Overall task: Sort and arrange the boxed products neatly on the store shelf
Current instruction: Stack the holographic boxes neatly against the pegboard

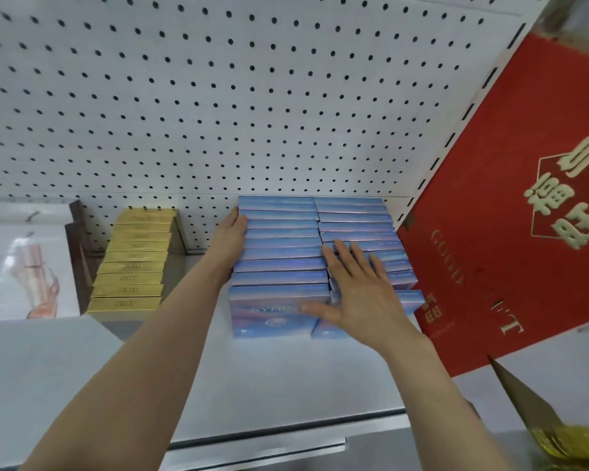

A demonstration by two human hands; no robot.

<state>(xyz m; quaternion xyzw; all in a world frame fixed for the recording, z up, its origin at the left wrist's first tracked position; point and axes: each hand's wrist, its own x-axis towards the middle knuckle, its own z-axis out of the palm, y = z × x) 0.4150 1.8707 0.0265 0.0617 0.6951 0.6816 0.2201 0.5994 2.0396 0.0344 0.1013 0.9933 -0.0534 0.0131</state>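
**Hands square up two rows of blue boxes on a store shelf**

Shelf (pixel 286 375) of pale grey metal, backed by white pegboard (pixel 218 96), carries the goods being put in order; the blue boxes (pixel 279 246) stand at the picture's centre in two side-by-side rows running from the front edge back toward the pegboard at 12 o'clock. The left row looks tidy; the right row looks staggered, its front boxes sitting further toward 3 o'clock than the ones behind. The left hand (pixel 230 237) lies flat with straight fingers against the left flank of the left row, at 9 o'clock of the boxes; the right hand (pixel 361 283) rests spread, fingers apart and straight, on the tops of the right row, thumb reaching onto the front box of the left row; neither hand grips anything. To finish this step well, the left palm should probably hold as a fixed stop while the right hand presses gently from 3 o'clock and from the front, closing gaps without tipping the thin boxes; a light, even push seems wiser than a shove. The boxes are slim cartons, pale blue with a pinkish iridescent sheen, white lettering on the front faces too blurred to read in full. At 9 o'clock stands a row of gold boxes (pixel 133 263); at 3 o'clock a large red box (pixel 490 232) leans.
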